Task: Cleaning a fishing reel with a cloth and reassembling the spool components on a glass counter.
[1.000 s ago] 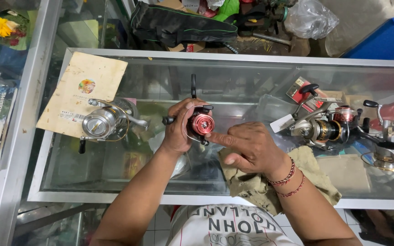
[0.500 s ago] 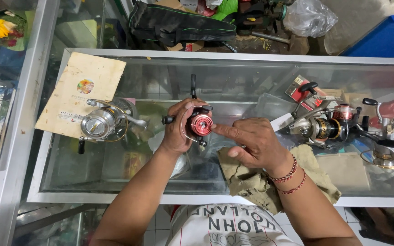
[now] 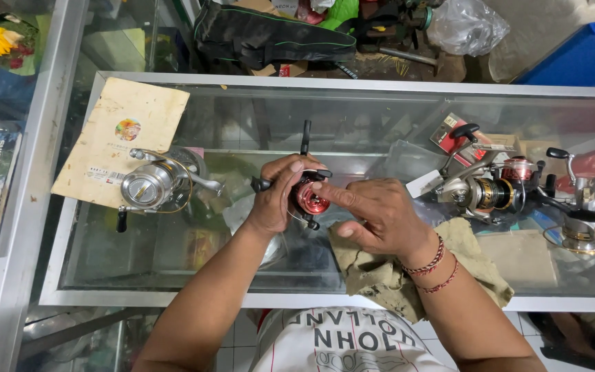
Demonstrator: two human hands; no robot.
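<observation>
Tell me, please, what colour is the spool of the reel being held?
Red spool, clearest in the head view.
</observation>
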